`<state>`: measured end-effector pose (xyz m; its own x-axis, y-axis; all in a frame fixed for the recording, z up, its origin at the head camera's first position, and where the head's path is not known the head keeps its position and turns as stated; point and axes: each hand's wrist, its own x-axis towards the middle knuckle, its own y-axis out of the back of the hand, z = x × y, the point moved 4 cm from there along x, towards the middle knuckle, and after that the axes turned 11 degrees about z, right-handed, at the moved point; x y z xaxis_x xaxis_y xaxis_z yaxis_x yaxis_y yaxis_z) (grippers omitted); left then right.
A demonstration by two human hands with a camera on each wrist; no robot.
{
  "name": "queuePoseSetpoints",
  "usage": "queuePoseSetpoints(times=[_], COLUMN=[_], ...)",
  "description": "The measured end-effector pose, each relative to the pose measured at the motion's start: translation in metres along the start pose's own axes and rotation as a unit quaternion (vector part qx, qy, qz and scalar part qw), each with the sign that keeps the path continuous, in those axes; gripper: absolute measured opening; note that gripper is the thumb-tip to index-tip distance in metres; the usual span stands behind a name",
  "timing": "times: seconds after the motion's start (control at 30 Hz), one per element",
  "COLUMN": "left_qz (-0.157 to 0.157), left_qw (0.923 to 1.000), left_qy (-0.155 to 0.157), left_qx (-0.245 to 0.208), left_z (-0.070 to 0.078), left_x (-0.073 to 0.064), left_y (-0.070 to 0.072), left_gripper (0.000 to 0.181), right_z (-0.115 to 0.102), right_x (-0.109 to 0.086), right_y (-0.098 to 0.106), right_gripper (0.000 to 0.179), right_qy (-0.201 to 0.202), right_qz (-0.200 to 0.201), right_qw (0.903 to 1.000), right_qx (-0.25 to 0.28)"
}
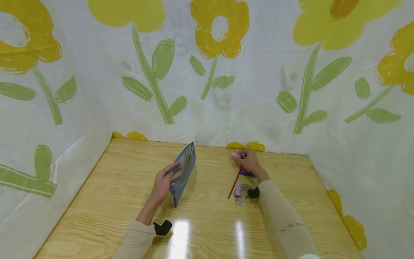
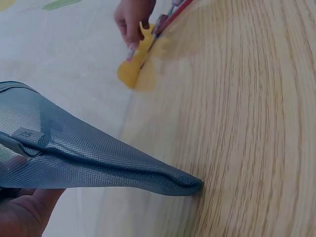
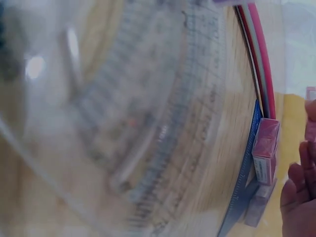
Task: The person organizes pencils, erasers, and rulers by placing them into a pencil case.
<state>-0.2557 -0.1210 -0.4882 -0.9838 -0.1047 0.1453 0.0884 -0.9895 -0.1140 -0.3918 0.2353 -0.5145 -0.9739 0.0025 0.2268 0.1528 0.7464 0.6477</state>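
Note:
My left hand (image 1: pixel 161 184) grips a blue mesh zip pouch (image 1: pixel 184 180) by its side, fingers over the rim. The pouch stands tilted, mouth parted, with its lower corner at the tabletop in the left wrist view. My right hand (image 1: pixel 249 162) pinches a small pink eraser (image 1: pixel 235 154) between thumb and fingers, near the back of the table. Under and beside that hand lie a red pencil (image 1: pixel 234 184) and a blue ruler (image 3: pixel 242 182). A wrapped pink eraser (image 3: pixel 266 143) and a greyish one (image 3: pixel 259 203) sit by the ruler.
Nearer to me, a purple eraser (image 1: pixel 238 190) lies over a clear protractor (image 1: pixel 240 202), which looms large and blurred in the right wrist view. Flowered white sheeting (image 1: pixel 207 118) walls in the wooden table (image 1: pixel 129 194) at the back and both sides.

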Motion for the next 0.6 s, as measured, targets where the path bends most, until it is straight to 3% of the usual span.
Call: queuePoseSetpoints(times=[0.13, 0.4, 0.6], left_qz=[-0.002, 0.005, 0.007], left_qw=[0.9999, 1.0, 0.9997], left_qy=[0.008, 0.005, 0.012], left_qx=[-0.011, 0.007, 0.02], left_z=[0.001, 0.003, 0.005], left_x=[-0.001, -0.004, -0.007], left_y=[-0.002, -0.003, -0.005], left_gripper=[0.05, 0.051, 0.052], right_z=[-0.001, -0.016, -0.026], right_x=[-0.004, -0.012, -0.018], right_y=[0.003, 0.006, 0.004], right_gripper=[0.032, 0.028, 0.024], right_qy=[0.01, 0.097, 0.098], right_qz=[0.014, 0.069, 0.061], right_qw=[0.9997, 0.9904, 0.9906], right_qx=[0.016, 0.07, 0.073])
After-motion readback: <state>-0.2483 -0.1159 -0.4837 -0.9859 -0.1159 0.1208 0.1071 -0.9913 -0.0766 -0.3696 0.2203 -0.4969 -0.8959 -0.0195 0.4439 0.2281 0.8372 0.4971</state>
